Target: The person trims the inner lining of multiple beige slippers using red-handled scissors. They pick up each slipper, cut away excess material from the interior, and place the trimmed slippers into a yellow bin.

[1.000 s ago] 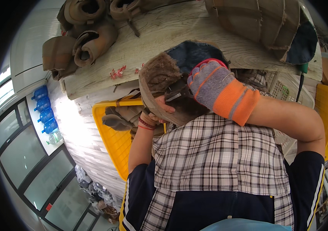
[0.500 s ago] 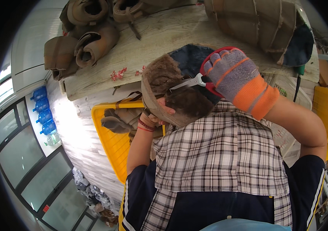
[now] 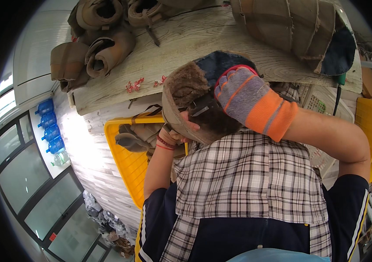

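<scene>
Room: pale floor to the person's left, blue bottles point(image 3: 50, 126) lined up near dark-framed doors point(image 3: 42, 205).
Table: wood-grain top point(image 3: 186, 48), its near edge beside the work.
Rolls: small brown rolls point(image 3: 109, 52) sit at the left and a large roll point(image 3: 277, 26) at the right, presumably set aside to keep them out of the hands' way.
Furry piece: brown shell point(image 3: 173, 114) with fur lining and a dark blue patch, held between table edge and apron point(image 3: 238, 179); its hollow faces up, which seems to give the blades access.
Left hand: bare point(image 3: 175, 134), gripping the shell's near-left rim with a finger inside against the fur, likely to steady the wall.
Right hand: gloved point(image 3: 247, 98), fist closed round the scissors point(image 3: 204, 106) by their red handle.
Blades: aimed left into the hollow; whether they touch fur, I cannot tell.
Crate: yellow point(image 3: 127, 174), left of the person, holding brown pieces point(image 3: 131, 142); probably stands there for easy reach.
</scene>
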Action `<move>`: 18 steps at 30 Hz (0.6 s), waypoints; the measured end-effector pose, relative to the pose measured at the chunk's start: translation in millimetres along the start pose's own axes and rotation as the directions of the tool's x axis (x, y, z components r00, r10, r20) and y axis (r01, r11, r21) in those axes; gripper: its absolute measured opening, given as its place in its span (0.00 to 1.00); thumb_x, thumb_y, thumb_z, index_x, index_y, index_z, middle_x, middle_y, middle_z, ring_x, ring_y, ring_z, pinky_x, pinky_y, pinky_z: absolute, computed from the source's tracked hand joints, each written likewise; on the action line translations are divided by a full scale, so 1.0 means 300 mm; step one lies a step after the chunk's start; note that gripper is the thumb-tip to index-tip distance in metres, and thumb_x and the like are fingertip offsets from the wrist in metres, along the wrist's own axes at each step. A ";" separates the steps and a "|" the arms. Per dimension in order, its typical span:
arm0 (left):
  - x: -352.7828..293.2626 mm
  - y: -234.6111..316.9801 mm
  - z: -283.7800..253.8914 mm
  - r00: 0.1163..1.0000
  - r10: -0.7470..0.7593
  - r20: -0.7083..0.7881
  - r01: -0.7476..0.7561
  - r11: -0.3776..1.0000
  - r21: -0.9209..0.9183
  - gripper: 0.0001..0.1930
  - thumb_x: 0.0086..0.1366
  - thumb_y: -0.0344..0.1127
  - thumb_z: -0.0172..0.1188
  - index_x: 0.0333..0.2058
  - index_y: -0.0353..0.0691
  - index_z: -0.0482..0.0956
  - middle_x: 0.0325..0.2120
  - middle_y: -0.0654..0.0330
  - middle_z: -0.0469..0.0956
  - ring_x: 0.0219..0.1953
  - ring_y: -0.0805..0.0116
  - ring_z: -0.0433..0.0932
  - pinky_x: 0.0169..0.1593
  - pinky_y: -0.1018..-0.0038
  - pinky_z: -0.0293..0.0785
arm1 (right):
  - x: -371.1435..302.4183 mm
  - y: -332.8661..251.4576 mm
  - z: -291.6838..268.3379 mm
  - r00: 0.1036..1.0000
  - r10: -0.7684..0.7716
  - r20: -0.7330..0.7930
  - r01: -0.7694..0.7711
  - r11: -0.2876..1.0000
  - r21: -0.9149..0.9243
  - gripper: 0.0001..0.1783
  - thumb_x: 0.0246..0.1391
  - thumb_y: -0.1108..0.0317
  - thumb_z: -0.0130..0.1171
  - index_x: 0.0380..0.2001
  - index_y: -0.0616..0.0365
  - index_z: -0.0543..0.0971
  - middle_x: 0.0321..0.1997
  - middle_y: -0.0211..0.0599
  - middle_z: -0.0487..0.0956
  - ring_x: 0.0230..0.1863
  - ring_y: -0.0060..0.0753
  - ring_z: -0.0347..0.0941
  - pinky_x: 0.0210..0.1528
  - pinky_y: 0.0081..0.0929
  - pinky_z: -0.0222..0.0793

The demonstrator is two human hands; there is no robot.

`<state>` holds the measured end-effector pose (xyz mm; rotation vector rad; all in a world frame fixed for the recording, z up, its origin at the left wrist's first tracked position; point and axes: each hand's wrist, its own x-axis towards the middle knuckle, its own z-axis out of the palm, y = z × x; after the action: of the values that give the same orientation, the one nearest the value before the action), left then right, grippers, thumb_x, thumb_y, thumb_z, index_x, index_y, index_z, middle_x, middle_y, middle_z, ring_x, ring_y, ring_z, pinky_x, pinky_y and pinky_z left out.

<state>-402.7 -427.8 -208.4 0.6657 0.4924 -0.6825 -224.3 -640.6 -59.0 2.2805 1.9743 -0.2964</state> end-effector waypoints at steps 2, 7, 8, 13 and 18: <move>0.003 -0.048 -0.089 0.999 0.036 0.038 -0.036 0.999 0.001 0.08 0.59 0.30 0.59 0.31 0.30 0.71 0.20 0.51 0.75 0.08 0.64 0.70 0.08 0.76 0.63 | 0.008 -0.003 0.011 1.000 -0.012 0.001 0.012 1.000 -0.010 0.10 0.39 0.69 0.62 0.30 0.54 0.83 0.30 0.32 0.79 0.34 0.33 0.77 0.28 0.28 0.71; 0.005 -0.091 -0.165 0.989 0.098 0.111 -0.094 0.995 -0.040 0.16 0.60 0.37 0.59 0.39 0.30 0.68 0.23 0.50 0.76 0.10 0.64 0.71 0.09 0.76 0.64 | 0.006 -0.004 0.013 0.997 -0.008 0.077 0.007 1.000 0.011 0.09 0.40 0.68 0.62 0.29 0.53 0.83 0.29 0.31 0.79 0.33 0.31 0.76 0.29 0.27 0.70; 0.007 -0.095 -0.174 0.986 0.104 0.134 -0.100 0.994 -0.032 0.18 0.61 0.38 0.58 0.41 0.30 0.67 0.24 0.49 0.76 0.10 0.64 0.71 0.09 0.76 0.64 | 0.003 -0.002 0.007 0.995 0.006 0.104 -0.006 1.000 0.007 0.09 0.41 0.68 0.62 0.30 0.52 0.82 0.30 0.31 0.79 0.34 0.31 0.76 0.30 0.27 0.70; 0.021 -0.054 -0.160 0.966 0.049 0.253 -0.057 0.998 0.026 0.26 0.62 0.40 0.55 0.54 0.33 0.60 0.34 0.50 0.77 0.26 0.61 0.77 0.23 0.75 0.72 | -0.047 0.055 -0.036 0.984 0.177 0.019 -0.173 0.977 -0.124 0.18 0.44 0.52 0.61 0.33 0.54 0.78 0.34 0.32 0.76 0.37 0.32 0.73 0.38 0.26 0.67; 0.060 -0.245 -0.422 0.949 0.239 0.208 -0.280 0.939 0.198 0.24 0.65 0.40 0.46 0.59 0.44 0.57 0.53 0.56 0.69 0.56 0.61 0.66 0.52 0.70 0.68 | -0.087 0.097 -0.049 0.954 0.276 -0.120 -0.288 0.953 -0.093 0.22 0.42 0.51 0.62 0.36 0.55 0.75 0.37 0.35 0.74 0.40 0.36 0.71 0.41 0.31 0.66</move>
<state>-467.6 -390.0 -335.4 0.8567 0.1532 -0.5442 -198.1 -667.1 -40.3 2.5085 1.6280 -0.0397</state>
